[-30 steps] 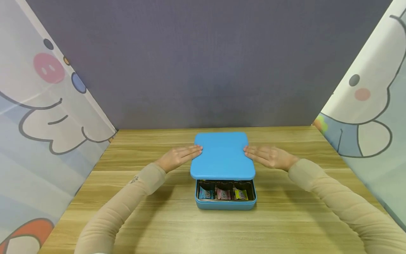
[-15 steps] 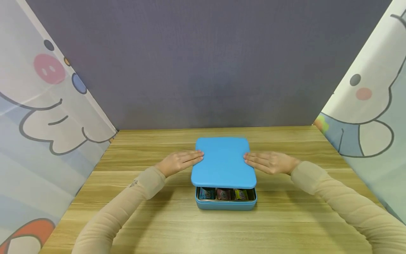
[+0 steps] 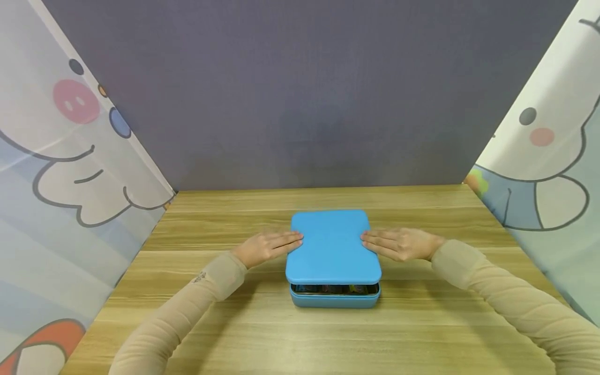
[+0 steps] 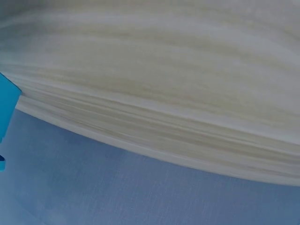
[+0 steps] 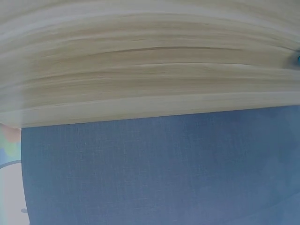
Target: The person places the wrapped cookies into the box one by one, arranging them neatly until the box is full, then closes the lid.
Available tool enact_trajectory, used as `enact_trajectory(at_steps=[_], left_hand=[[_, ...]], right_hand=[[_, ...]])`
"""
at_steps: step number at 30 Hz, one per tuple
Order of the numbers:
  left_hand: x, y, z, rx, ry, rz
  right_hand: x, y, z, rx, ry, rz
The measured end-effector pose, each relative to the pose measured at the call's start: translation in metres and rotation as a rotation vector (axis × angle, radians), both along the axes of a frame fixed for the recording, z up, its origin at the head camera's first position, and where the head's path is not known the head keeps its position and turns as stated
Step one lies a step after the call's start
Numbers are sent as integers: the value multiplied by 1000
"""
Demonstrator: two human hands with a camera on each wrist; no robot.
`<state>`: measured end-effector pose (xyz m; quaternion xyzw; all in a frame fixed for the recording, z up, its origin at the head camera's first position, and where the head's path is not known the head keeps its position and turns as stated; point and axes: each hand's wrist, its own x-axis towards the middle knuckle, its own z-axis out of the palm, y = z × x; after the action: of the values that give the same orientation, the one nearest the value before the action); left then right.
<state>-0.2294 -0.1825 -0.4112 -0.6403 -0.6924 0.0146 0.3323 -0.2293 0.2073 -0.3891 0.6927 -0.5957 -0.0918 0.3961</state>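
Observation:
A blue lid [image 3: 333, 250] tilts over a shallow blue box [image 3: 335, 301], its near edge just above the box's front rim. Through the thin gap, dark compartments with a few wrapped sweets [image 3: 358, 288] show in part. My left hand [image 3: 268, 247] grips the lid's left edge, straight fingers lying on top. On the opposite edge, my right hand [image 3: 398, 244] holds it the same way; both thumbs are hidden. In the left wrist view, a blue corner [image 4: 7, 103] enters at the left edge.
The wood-grain table [image 3: 328, 344] runs back to a dark grey wall panel [image 3: 309, 94]. Cartoon-printed sheets stand at the left [image 3: 94, 172] and right [image 3: 553, 203] sides.
Both hands have brought the lid down and toward the near side, narrowing the gap over the box. The sweets, plain to see before, are now mostly covered. The box stays put.

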Motion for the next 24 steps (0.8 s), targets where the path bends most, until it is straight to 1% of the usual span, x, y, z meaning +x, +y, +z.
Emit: enact_trajectory(at_steps=[2, 6, 8, 12, 13, 17, 21, 24], left_hand=[[1, 0, -1, 3, -3, -12], [0, 2, -5, 29, 12, -48], [-1, 3, -7, 48, 32, -71], [-2, 4, -13, 63, 42, -93], [-2, 4, -14, 60, 47, -94], [1, 3, -16, 31, 31, -75], [2, 2, -14, 3, 55, -44], [1, 2, -13, -9, 97, -32]], right_hand=[[2, 0, 0, -4, -4, 1], [4, -1, -3, -10, -8, 8], [5, -1, -5, -5, -9, 13], [6, -1, -9, 10, -7, 29], [6, -1, -10, 14, -4, 32], [6, -1, -11, 27, 13, 40], [5, 1, -11, 40, 17, 37], [4, 1, -11, 42, 0, 36]])
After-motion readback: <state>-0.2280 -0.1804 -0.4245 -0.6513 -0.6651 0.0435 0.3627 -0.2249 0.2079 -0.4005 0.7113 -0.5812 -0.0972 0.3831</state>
